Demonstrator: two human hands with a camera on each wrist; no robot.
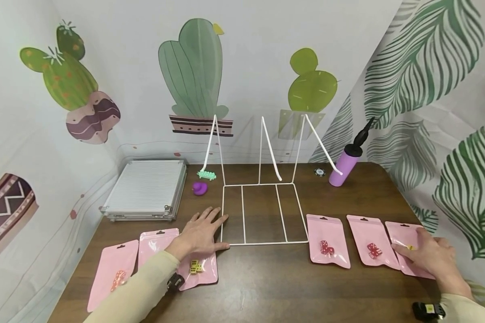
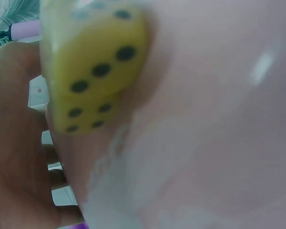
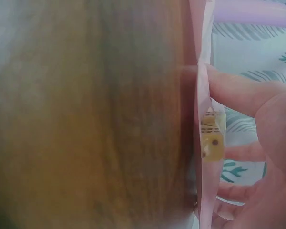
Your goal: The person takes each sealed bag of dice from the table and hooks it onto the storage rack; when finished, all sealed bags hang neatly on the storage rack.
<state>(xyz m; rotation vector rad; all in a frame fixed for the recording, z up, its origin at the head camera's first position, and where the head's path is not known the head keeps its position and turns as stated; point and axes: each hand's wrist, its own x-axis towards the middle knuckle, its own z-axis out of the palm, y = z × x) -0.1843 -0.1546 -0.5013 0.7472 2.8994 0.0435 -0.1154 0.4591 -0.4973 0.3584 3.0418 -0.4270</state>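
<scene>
Spread out, my left hand (image 1: 200, 233) reaches across the top of a pink zip pouch (image 1: 202, 280). Yellow dice (image 2: 97, 71) show through its clear front. The fingertips lie at the left side of a white wire rack (image 1: 266, 243), near its front corner. At the far right, my right hand (image 1: 432, 253) rests over another pink pouch (image 1: 404, 231), thumb at its left side and fingers toward its right. Yellow dice (image 3: 213, 143) show inside it, between thumb and fingers. My palm hides part of this pouch.
Pink pouches with red dice lie at left (image 1: 109, 264) and right of the rack (image 1: 327, 233), (image 1: 365, 233). Behind are a silver case (image 1: 145, 188), purple duck (image 1: 200, 188), a mint-green piece (image 1: 207, 175) at the rack's left hook, a poker chip (image 1: 319, 172) and a purple pump (image 1: 343, 166).
</scene>
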